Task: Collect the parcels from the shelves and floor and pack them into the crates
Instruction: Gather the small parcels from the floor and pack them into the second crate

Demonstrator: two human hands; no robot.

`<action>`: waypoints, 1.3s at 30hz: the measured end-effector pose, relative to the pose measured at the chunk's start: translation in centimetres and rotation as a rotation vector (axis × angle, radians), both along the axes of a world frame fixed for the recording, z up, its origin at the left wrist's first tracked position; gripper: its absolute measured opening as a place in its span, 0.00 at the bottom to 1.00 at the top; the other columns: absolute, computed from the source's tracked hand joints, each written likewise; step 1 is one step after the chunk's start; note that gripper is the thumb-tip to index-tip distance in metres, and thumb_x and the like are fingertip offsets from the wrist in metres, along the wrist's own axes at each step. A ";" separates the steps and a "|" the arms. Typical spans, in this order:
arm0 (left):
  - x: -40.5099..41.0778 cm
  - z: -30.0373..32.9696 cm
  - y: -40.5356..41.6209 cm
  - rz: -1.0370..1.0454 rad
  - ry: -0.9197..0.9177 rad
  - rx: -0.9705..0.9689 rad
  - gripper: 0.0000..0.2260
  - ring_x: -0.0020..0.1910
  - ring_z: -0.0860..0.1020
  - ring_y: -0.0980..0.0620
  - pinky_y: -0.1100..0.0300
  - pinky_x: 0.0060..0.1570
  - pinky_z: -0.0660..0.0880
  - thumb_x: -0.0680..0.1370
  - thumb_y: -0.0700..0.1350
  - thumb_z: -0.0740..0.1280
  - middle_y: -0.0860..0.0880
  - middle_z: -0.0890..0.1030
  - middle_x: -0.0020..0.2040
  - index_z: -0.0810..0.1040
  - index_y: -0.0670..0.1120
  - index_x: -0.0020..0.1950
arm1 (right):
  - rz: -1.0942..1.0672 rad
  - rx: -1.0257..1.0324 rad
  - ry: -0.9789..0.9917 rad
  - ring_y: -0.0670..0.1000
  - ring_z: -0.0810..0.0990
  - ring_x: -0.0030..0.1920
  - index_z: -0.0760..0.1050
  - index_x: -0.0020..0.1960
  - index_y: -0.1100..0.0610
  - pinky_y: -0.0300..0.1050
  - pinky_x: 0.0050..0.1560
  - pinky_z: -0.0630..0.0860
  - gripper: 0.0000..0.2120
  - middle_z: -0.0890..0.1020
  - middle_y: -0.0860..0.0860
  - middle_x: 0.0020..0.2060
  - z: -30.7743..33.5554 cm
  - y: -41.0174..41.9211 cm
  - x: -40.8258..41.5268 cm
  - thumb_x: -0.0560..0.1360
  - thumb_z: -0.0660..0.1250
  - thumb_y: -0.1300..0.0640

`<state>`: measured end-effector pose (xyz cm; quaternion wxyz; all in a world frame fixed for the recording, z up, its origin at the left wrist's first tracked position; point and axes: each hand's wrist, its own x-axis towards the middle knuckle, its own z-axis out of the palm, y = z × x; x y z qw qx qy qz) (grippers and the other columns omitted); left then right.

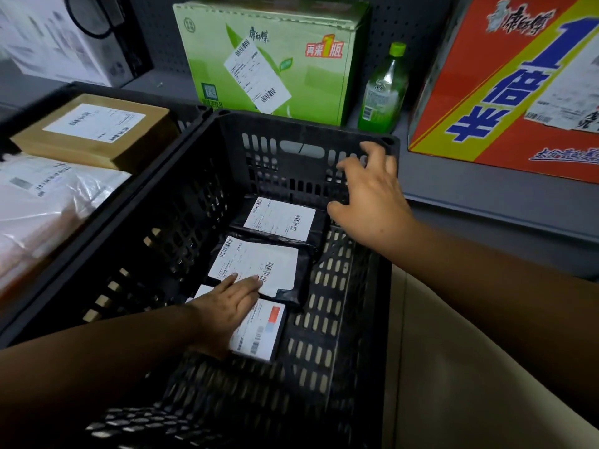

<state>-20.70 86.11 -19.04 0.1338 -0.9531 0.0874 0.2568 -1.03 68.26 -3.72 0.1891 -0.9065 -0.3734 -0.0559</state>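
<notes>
A black slatted crate (343, 306) stands in front of me with three black parcels in a row on its floor. The far parcel (282, 222) and the middle parcel (259, 270) each carry a white label. My left hand (227, 306) lies flat with straight fingers on the near parcel (262, 335), fingertips reaching the middle one. My right hand (369, 189) hovers with spread fingers at the crate's far right corner, holding nothing. A second crate (181, 134) at the left holds a brown box (94, 131) and a white plastic mailer (48, 196).
On the grey shelf (486, 196) behind the crates stand a green drinks carton (269, 59), a green bottle (382, 89) and a large red and yellow box (505, 85). A white box (55, 37) sits at the back left.
</notes>
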 end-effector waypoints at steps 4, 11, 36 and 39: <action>0.4 -0.1 0.1 0.058 -0.007 -0.021 0.42 0.71 0.27 0.43 0.48 0.68 0.26 0.78 0.54 0.59 0.38 0.33 0.75 0.30 0.39 0.73 | 0.007 0.005 -0.006 0.58 0.54 0.70 0.67 0.66 0.55 0.55 0.67 0.62 0.25 0.55 0.56 0.72 -0.1 0.0 0.0 0.70 0.67 0.52; -0.1 -0.8 0.2 0.230 0.038 -0.044 0.43 0.68 0.24 0.40 0.36 0.65 0.30 0.76 0.38 0.60 0.41 0.23 0.69 0.24 0.50 0.71 | 0.030 0.027 0.011 0.58 0.54 0.70 0.68 0.65 0.55 0.56 0.67 0.62 0.24 0.57 0.55 0.71 -0.1 -0.2 0.0 0.70 0.66 0.52; 2.9 4.9 -1.4 0.250 -0.133 -0.216 0.45 0.76 0.38 0.50 0.43 0.72 0.39 0.73 0.69 0.57 0.46 0.36 0.77 0.34 0.51 0.76 | 0.037 0.278 0.119 0.55 0.58 0.69 0.72 0.62 0.54 0.50 0.67 0.63 0.18 0.63 0.53 0.68 0.9 -1.7 0.0 0.72 0.65 0.58; 6.0 8.9 -3.6 0.204 -0.476 -0.397 0.37 0.76 0.49 0.47 0.49 0.73 0.46 0.77 0.61 0.60 0.46 0.45 0.78 0.43 0.51 0.77 | 0.052 0.285 0.086 0.54 0.58 0.69 0.71 0.62 0.52 0.54 0.68 0.63 0.19 0.64 0.53 0.67 1.7 -3.6 0.6 0.71 0.66 0.58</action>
